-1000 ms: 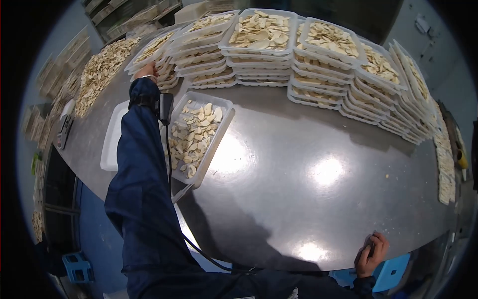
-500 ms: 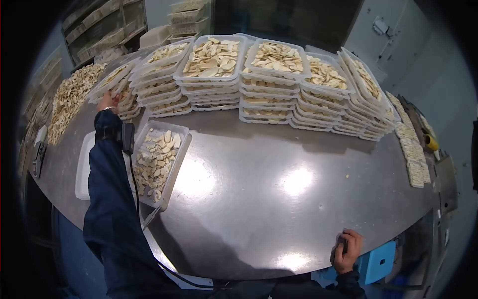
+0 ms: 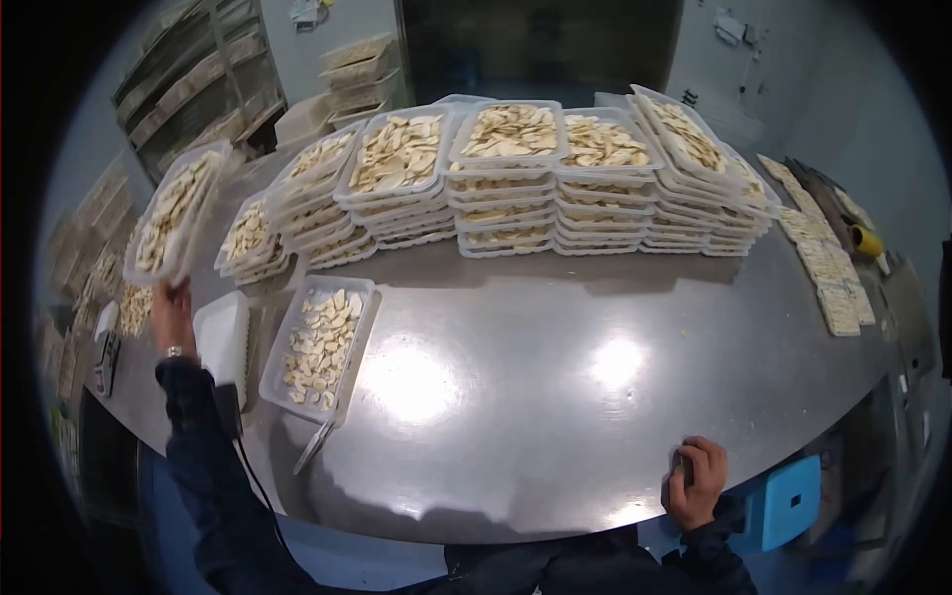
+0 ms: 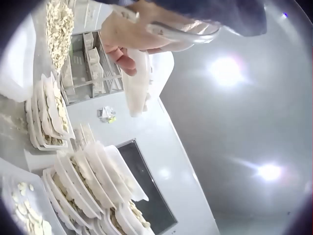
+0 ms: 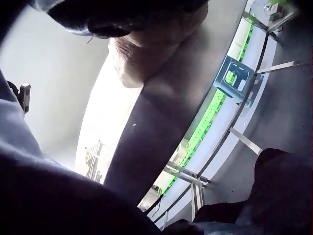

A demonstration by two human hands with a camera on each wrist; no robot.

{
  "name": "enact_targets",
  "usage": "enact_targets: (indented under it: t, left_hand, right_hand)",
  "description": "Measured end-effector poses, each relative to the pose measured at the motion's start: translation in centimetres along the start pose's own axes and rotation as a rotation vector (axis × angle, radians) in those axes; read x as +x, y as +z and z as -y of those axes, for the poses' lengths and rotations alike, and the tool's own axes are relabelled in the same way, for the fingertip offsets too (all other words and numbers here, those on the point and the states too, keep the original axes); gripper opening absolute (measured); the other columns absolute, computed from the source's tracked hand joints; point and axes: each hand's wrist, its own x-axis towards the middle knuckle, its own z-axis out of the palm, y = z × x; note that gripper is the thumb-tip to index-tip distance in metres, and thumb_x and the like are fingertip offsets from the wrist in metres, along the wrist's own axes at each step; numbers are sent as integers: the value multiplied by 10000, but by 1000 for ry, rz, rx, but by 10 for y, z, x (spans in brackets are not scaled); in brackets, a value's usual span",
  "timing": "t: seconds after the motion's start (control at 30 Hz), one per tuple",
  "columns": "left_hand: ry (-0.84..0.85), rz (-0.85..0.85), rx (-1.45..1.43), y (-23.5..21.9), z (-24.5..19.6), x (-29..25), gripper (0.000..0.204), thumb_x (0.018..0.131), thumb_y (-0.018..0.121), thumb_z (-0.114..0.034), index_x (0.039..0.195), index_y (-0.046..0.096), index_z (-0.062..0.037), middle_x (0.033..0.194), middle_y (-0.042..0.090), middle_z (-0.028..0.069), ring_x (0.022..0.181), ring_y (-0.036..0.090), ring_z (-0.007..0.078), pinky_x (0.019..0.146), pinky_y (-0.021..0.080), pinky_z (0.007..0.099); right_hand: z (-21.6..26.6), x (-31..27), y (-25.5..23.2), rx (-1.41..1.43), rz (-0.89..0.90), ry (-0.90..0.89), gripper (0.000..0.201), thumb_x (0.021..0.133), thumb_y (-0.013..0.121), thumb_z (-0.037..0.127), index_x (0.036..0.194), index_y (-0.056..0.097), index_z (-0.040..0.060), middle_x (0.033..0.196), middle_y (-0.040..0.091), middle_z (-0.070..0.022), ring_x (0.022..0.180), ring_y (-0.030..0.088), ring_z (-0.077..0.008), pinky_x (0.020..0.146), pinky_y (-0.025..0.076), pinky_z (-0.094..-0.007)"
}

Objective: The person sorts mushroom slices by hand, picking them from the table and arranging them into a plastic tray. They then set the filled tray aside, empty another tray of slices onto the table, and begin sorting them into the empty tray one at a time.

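Note:
At the left, my left hand [image 3: 173, 322] grips the near end of a clear plastic tray [image 3: 185, 213] heaped with pale, dried-looking slices, tilted and raised off the table. In the left wrist view the fingers curl at the edge of that tray [image 4: 136, 88]. A shorter stack of filled trays [image 3: 248, 241] stands to the right of it. Nearer, a part-filled tray [image 3: 319, 342] lies on the table beside a white empty-looking tray [image 3: 223, 337]. My right hand [image 3: 699, 481] rests at the table's front edge, fingers loosely curled and nothing visible in them.
Tall stacks of filled trays [image 3: 506, 208] line the back of the metal table [image 3: 496, 377]. A loose pile of slices [image 3: 135, 309] and a scale-like device [image 3: 105, 362] are at the far left. Pale slabs [image 3: 828, 283] lie at the right edge; a blue stool [image 3: 790, 504] stands below.
My left hand has lifted the top tray off the leftmost stack and carried it left, tilting it. The head view has shifted. My right hand has stayed at the table edge.

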Motion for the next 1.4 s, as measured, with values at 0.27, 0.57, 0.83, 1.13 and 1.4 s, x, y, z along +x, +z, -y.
enact_targets:
  t: [0.27,0.57,0.83,1.13,1.4]
  left_hand:
    - [-158,357,-71,2,-37,-215,288,989,499,-237,1169,556,-19,1126,625,70,983,609,184,811,491,279]
    - [-738,595,115,96,17,-380,241,949,534,-218,1104,600,-46,893,644,29,758,586,105,671,490,273]
    - [-907,767,213,133,38,-416,88,922,521,-75,937,584,-14,771,625,42,620,537,84,622,464,216]
    - [-664,1044,579,158,48,-391,238,949,533,-136,1122,561,24,746,644,45,612,600,76,554,449,188]
    - [-599,824,515,164,48,-405,347,1000,467,-272,1185,538,12,843,593,10,650,555,61,571,439,188]
  right_hand:
    - [0,11,-6,118,-17,7,318,670,566,-2,987,594,6,1072,581,-170,973,542,-351,856,426,-416]
    - [18,73,-23,178,35,-204,329,695,581,-44,1019,601,10,1080,599,-158,994,564,-328,858,433,-395]
    - [15,71,-20,173,165,-227,319,727,590,4,1045,597,17,1035,613,-135,928,587,-287,814,432,-367]
    - [-1,87,-4,356,470,13,536,810,574,65,1328,459,-7,1113,626,-169,864,601,-251,762,499,-344]
    - [-1,85,11,394,537,-13,489,844,520,58,1318,446,-35,1043,648,-177,778,620,-275,729,496,-349]
